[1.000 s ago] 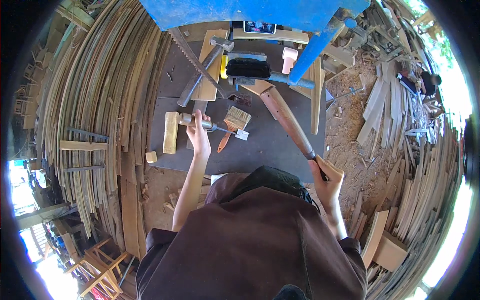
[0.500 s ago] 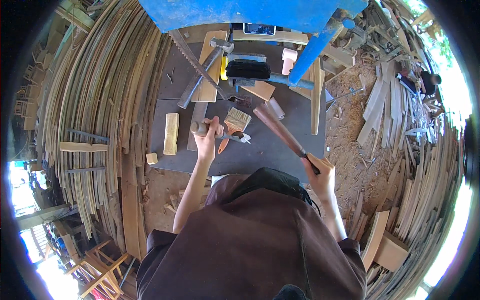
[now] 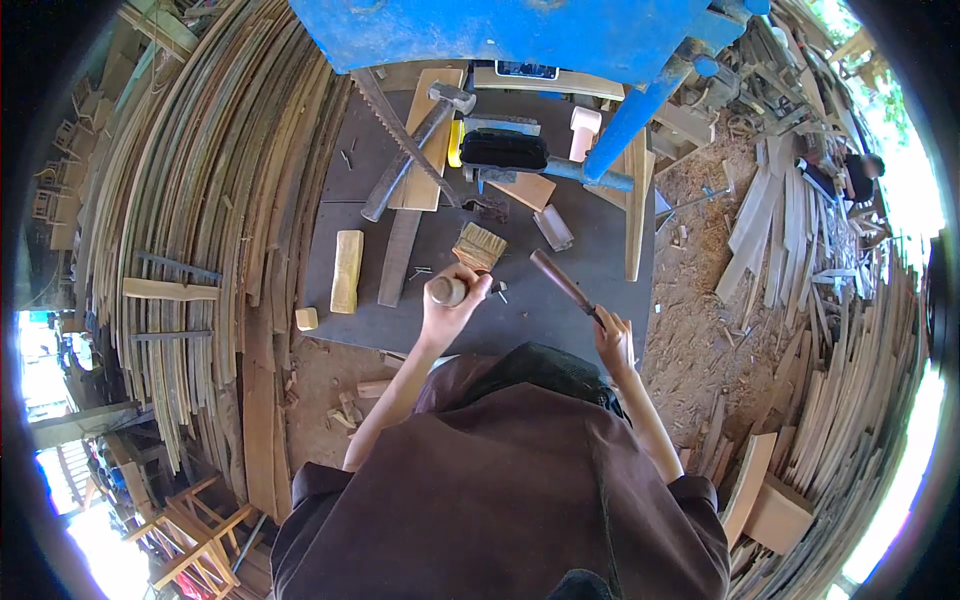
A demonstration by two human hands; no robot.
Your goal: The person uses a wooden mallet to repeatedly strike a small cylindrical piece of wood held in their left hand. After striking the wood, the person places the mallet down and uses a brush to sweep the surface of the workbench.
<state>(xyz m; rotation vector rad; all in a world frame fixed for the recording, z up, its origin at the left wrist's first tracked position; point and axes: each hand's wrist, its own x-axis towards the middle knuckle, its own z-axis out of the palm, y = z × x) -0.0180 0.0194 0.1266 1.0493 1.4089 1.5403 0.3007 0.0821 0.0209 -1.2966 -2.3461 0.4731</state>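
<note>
My left hand is closed around the wooden handle of a chisel-like tool, its round butt facing up. The blade is mostly hidden behind my fingers. Just beyond that hand lies a flat paintbrush, bristles pointing away, its handle largely covered. My right hand grips the dark handle of a long reddish-brown bar, which looks like a file. It slants up and leftward over the dark worktable. Small screws lie left of the brush.
A hammer, a handsaw, wood pieces and a black case occupy the far table. A wooden block lies left. A blue metal machine overhangs the back. Stacked planks flank the table; another person is far right.
My left hand has moved right toward the brush and turned the tool, so its butt now faces up. My right hand has shifted slightly left, and the bar appears shorter.
</note>
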